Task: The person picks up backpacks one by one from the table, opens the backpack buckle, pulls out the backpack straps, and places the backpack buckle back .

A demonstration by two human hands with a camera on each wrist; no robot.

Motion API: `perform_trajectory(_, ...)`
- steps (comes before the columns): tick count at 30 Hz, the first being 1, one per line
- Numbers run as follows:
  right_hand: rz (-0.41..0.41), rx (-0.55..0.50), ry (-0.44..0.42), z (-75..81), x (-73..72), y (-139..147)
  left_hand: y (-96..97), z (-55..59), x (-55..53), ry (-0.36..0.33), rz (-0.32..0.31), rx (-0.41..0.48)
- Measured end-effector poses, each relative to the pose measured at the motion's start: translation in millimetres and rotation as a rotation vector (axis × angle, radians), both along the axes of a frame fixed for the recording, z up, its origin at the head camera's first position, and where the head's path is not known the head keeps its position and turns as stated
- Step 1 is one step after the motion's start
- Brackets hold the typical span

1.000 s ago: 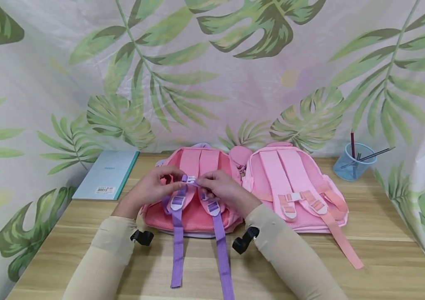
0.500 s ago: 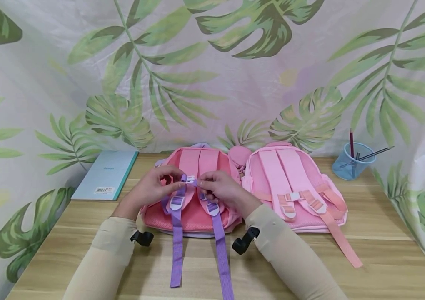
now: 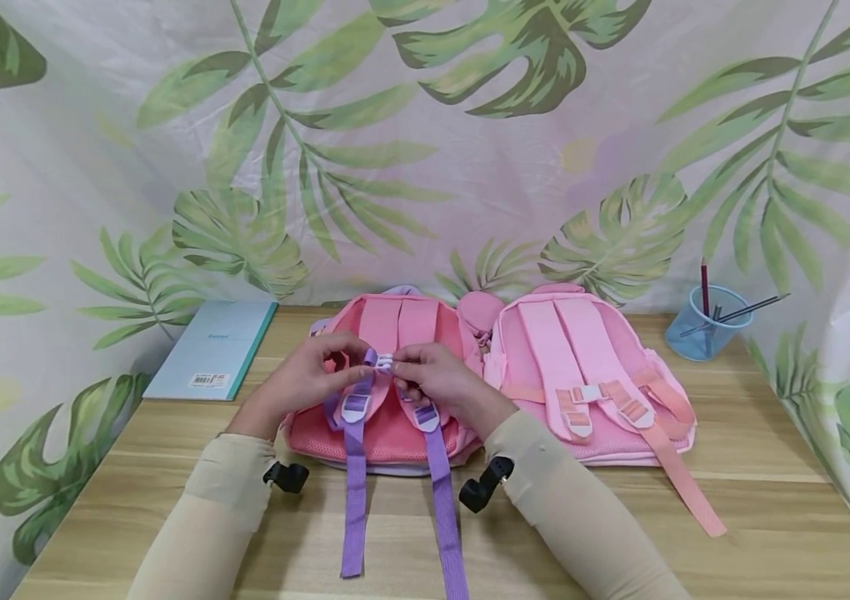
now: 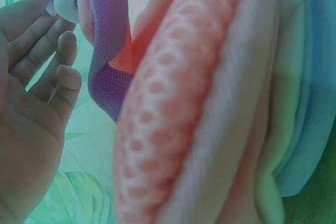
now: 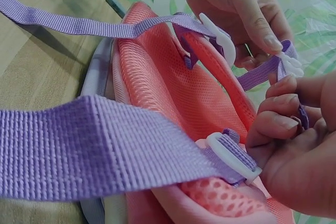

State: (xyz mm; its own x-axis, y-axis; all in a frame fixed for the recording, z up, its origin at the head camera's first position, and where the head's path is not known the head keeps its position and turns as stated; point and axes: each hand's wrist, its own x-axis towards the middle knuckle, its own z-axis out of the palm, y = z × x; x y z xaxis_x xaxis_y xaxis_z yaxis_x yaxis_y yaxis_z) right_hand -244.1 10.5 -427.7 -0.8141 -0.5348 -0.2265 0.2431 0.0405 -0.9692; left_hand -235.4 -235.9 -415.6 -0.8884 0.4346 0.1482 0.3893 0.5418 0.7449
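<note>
A pink backpack (image 3: 432, 321) lies straps-up on the table, two purple webbing straps (image 3: 354, 500) hanging from its white strap adjusters (image 3: 355, 407). Above its lower half, a small white side-release buckle (image 3: 384, 362) on purple webbing sits between my two hands. My left hand (image 3: 323, 365) pinches the buckle's left side between thumb and fingers. From the right, my right hand (image 3: 443, 377) pinches the other end. In the right wrist view, my left thumb presses on the buckle (image 5: 290, 64), and my right fingers (image 5: 281, 121) curl around purple webbing. Fingers hide part of the buckle.
A second, lighter pink backpack (image 3: 571, 350) lies directly to the right, its white chest buckle (image 3: 586, 393) joined. At the back left is a light blue notebook (image 3: 211, 350). A blue mesh cup (image 3: 706, 325) with pencils stands at the back right.
My right hand has shifted slightly, and more white of the buckle shows between my fingertips. My left hand stays nearly in place, and both backpacks lie as before.
</note>
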Motion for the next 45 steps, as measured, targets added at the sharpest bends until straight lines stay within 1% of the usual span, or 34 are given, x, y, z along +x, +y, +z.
perform_trajectory(6, 0.001, -0.018, -0.029, -1.2, -1.4, 0, 0.9, -1.9, -1.3, 0.026, -0.02, -0.01)
perform_trajectory(13, -0.025, -0.127, -0.155, 1.2, -2.4, 0, 2.2, -0.5, -1.4, 0.055, -0.045, -0.017)
perform_trajectory(16, -0.021, -0.101, -0.132, 3.0, -1.7, 0, 2.8, 0.1, -1.6, 0.088, -0.064, -0.021)
perform_trajectory(19, -0.007, -0.027, -0.071, 4.2, -0.9, 1, 3.6, 0.7, -2.3, 0.121, -0.082, -0.033)
perform_trajectory(20, -0.005, -0.005, -0.052, 4.2, -0.9, 1, 3.8, 0.8, -2.6, 0.119, -0.085, -0.037)
perform_trajectory(22, -0.011, 0.013, -0.043, 4.6, -0.8, 1, 3.7, 1.0, -2.7, 0.105, -0.089, -0.044)
perform_trajectory(26, -0.027, 0.017, -0.022, 3.5, -0.8, 1, 1.1, -1.5, -2.4, 0.027, -0.07, -0.07)
perform_trajectory(29, -0.032, 0.016, -0.015, 2.6, -0.6, 2, -0.7, -5.6, -2.6, -0.009, -0.054, -0.105)
perform_trajectory(32, -0.034, 0.017, -0.017, 2.2, -0.4, 2, -0.4, -8.2, -2.8, -0.021, -0.035, -0.13)
perform_trajectory(36, -0.031, 0.018, -0.01, 1.8, -0.7, 2, 2.0, -8.8, -4.5, -0.034, -0.026, -0.126)
perform_trajectory(42, -0.032, 0.028, -0.003, 2.9, -0.1, 2, 5.9, -11.7, -8.7, -0.03, -0.075, -0.077)
perform_trajectory(45, -0.034, 0.038, 0.011, 3.2, 0.2, 2, 6.7, -14.1, -9.8, -0.033, -0.085, -0.057)
